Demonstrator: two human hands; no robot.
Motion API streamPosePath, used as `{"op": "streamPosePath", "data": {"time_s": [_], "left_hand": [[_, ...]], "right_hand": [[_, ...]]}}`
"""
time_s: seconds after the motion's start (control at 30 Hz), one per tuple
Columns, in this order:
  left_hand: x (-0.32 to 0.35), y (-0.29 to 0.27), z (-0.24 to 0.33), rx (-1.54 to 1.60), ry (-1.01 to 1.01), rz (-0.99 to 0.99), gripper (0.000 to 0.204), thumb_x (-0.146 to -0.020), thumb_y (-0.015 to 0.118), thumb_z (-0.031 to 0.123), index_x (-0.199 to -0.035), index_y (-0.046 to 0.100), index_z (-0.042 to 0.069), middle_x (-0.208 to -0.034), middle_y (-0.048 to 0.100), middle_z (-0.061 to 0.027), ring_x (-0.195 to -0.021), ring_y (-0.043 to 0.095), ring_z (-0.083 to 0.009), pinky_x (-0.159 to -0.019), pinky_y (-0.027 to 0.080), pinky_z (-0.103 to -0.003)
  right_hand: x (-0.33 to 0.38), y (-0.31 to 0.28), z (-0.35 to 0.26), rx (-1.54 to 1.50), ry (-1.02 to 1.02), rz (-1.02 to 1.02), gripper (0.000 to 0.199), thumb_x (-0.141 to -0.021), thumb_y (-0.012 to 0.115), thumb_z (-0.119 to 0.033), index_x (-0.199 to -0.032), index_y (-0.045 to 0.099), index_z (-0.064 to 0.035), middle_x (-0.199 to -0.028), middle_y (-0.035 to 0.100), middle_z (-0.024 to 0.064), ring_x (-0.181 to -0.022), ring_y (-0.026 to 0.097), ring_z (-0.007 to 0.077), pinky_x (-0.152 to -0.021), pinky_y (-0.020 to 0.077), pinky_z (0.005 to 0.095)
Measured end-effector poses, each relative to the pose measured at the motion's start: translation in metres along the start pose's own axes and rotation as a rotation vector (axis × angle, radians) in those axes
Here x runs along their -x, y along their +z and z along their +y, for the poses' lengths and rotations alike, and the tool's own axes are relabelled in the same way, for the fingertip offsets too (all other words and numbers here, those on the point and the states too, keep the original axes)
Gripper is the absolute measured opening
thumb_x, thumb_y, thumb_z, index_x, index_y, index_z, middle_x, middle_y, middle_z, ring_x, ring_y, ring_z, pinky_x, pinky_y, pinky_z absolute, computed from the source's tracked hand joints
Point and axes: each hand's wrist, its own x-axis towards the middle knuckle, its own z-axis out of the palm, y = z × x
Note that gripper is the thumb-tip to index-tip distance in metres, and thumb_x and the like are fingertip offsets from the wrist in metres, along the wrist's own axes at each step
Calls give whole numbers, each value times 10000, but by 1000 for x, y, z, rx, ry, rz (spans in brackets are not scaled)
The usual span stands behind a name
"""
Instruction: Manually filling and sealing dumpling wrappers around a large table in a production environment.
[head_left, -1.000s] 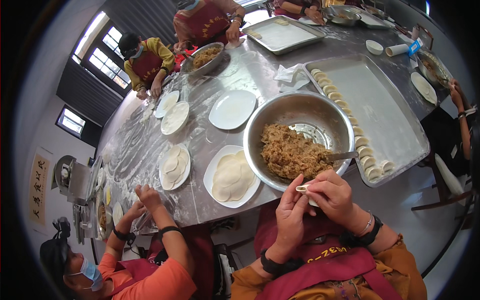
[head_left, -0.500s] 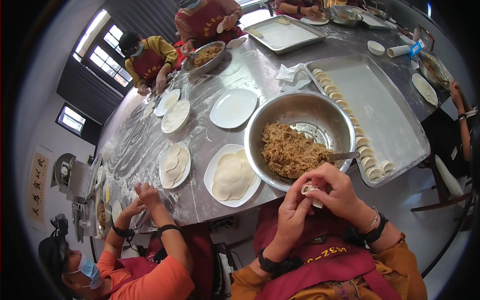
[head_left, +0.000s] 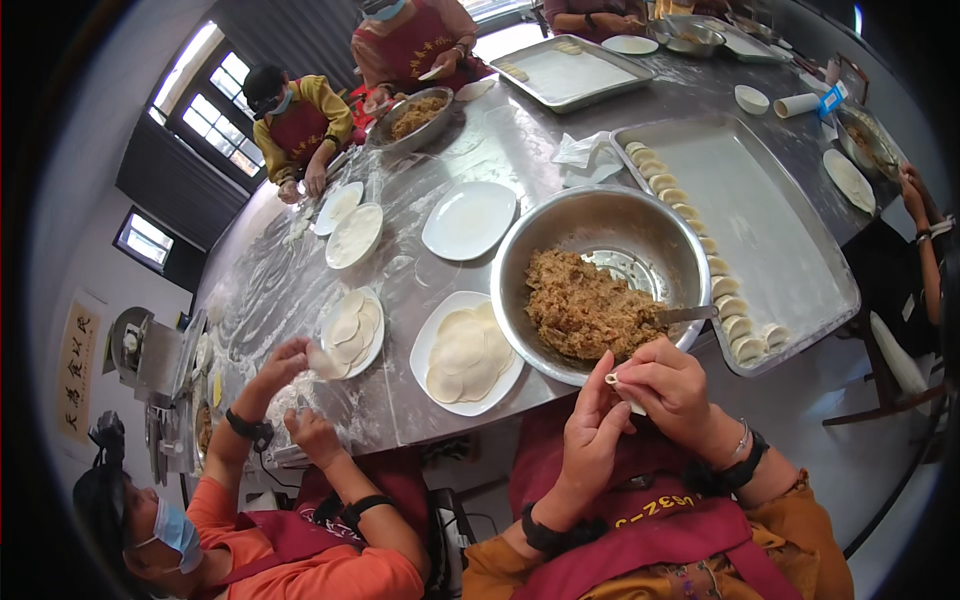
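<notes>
Just past my apron, at the near rim of a large steel bowl [head_left: 690, 225], both my hands pinch one small dumpling [head_left: 612, 379], mostly hidden by my fingers. My left hand [head_left: 590, 430] presses it from the left with thumb and forefinger. From the right, my right hand [head_left: 678, 392] closes its fingertips on the dough edge. Brown minced filling [head_left: 585, 300] fills the left part of the bowl, and a metal utensil handle [head_left: 686, 313] rests over its right rim. To the bowl's left, a white plate [head_left: 450, 405] bears a pile of round dough wrappers [head_left: 468, 350].
A metal tray [head_left: 780, 230] at right holds a row of folded dumplings [head_left: 722, 285]. An empty white plate [head_left: 468, 220] lies beyond the wrappers. A co-worker [head_left: 310, 540] in an orange top sits close at my left. Others work along the floury steel table [head_left: 270, 270].
My hands have come slightly lower, and my fingers have closed further over the dumpling's opening. The co-worker's hands at left have parted, one swinging a blurred wrapper toward the wrapper plate.
</notes>
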Motion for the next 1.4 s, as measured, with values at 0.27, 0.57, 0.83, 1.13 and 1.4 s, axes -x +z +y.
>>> {"op": "streamPosePath", "data": {"time_s": [0.27,0.57,0.83,1.13,1.4], "left_hand": [[-5,-8,3,-233,-30,-63,532,-895,474,-7,-1397,307,50,-1144,544,-53,-842,516,-58,-693,442,-188],[-8,-7,7,80,-4,-45,655,-879,525,-6,-1433,191,93,-1149,564,-126,-947,567,-129,-736,466,-221],[-9,-1,9,121,-80,-49,590,-886,564,40,-1396,266,60,-1119,552,-64,-940,551,-98,-713,448,-208],[-8,-3,12,-15,-34,-51,515,-877,554,19,-1348,346,50,-1164,551,-97,-954,552,-116,-740,453,-222],[-13,3,21,80,35,-70,475,-869,535,-24,-1314,377,34,-1147,555,-101,-957,558,-135,-761,464,-234]], "right_hand": [[-15,-15,-6,-100,335,-251,159,-686,710,-50,-817,622,-31,-854,573,99,-788,577,251,-671,466,325],[-19,-15,2,-328,361,-332,330,-682,681,-65,-1011,678,-86,-1298,487,137,-1271,366,303,-1042,286,395],[-18,-20,-3,-342,277,-304,162,-699,698,-59,-859,717,-77,-1275,519,129,-1275,365,298,-1040,281,409],[-15,-20,5,-374,209,-312,129,-725,677,-59,-842,719,-93,-1276,523,141,-1264,397,306,-1032,300,409],[-28,-23,-20,-563,459,-200,104,-733,666,-32,-830,698,-45,-1237,544,171,-1202,460,296,-987,363,381]]}}
